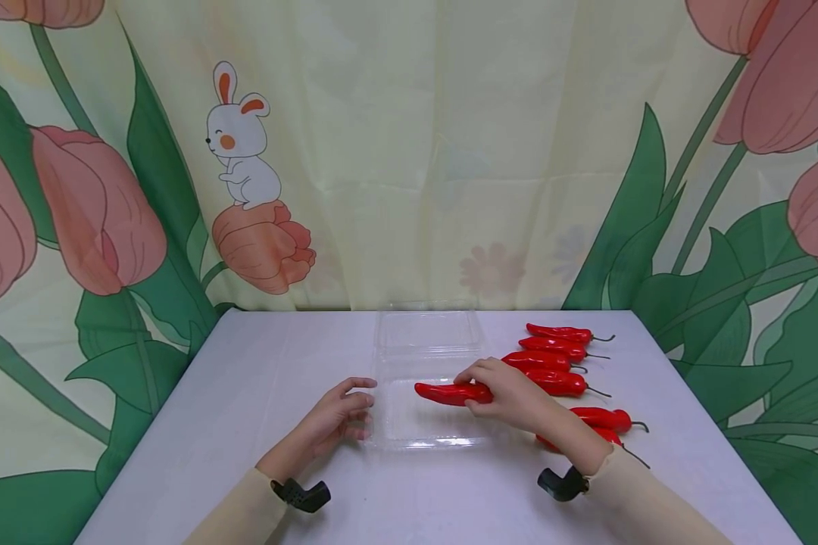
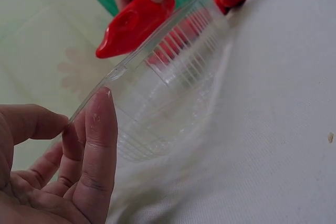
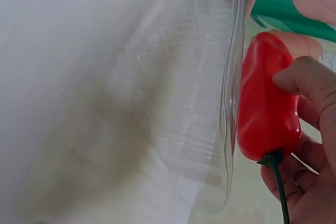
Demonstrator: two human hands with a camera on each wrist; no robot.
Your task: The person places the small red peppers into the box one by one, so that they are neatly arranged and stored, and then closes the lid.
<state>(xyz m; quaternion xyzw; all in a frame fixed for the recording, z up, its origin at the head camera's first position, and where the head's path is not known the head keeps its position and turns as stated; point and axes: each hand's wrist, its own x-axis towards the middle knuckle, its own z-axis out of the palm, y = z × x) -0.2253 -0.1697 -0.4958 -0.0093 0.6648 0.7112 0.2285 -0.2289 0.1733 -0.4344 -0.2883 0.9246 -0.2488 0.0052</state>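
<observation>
Red pepper [image 1: 450,393], a little right of centre in the head view, is held above the near half of a clear plastic container [image 1: 431,444]. Its pointed end faces left, and its thick end sits in the right hand [image 1: 507,393], whose thumb and fingers pinch it from either side. In the right wrist view its dark green stem [image 3: 281,192] trails toward the bottom of the frame, and the pepper lies just past the container's rim, not in the tray.

Left of the container, the left hand [image 1: 337,420] has its fingers spread and slightly bent, with the tips at the left rim; I cannot tell how firmly they press on it. The container stands open, its lid half [image 1: 428,331] laid back toward the top of the frame.

At the right of the frame, other red peppers [image 1: 562,382] lie on the white-covered counter [image 1: 273,371]: four stacked in a loose column with stems to the right, and two lower down, partly hidden by the right forearm. Each wrist carries a black device [image 1: 301,496], below a cream sleeve [image 1: 241,511]. Behind hangs a curtain [image 1: 409,151] printed with pink tulips and, at upper left, a white rabbit [image 1: 245,144].
</observation>
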